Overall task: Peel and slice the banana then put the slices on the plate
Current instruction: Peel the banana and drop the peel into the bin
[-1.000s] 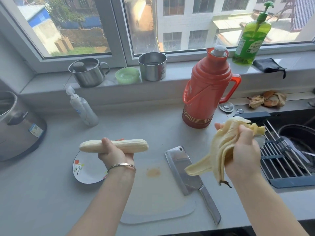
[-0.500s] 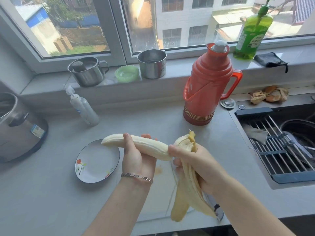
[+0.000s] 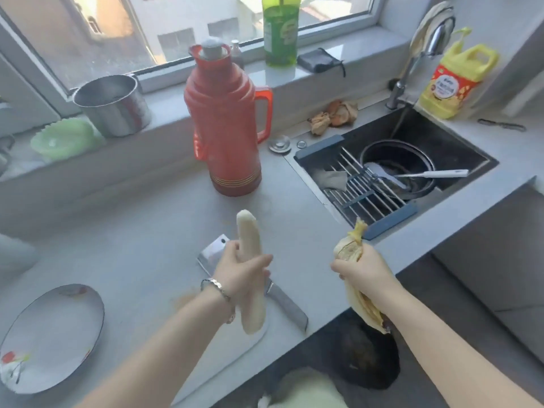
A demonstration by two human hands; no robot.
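Left hand (image 3: 243,267) is gripping the peeled banana (image 3: 250,272) round its middle, now holding it nearly upright over the cleaver (image 3: 253,282) and cutting board (image 3: 235,360) instead of level like a second ago. Right hand (image 3: 363,270) is clamping the bunched-up peel (image 3: 357,278), and it's swung out past the table (image 3: 132,237) edge, above a dark bin (image 3: 365,357) on the floor. Plate (image 3: 51,337) is sitting at the far left.

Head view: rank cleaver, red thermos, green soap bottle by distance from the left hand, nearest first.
From the left hand, which holds the peeled banana:
1. Steel cleaver, directly beneath and behind the hand on the counter.
2. Red plastic thermos flask, farther back on the counter, just left of the sink.
3. Green soap bottle, on the window sill, behind and to the right of the thermos.
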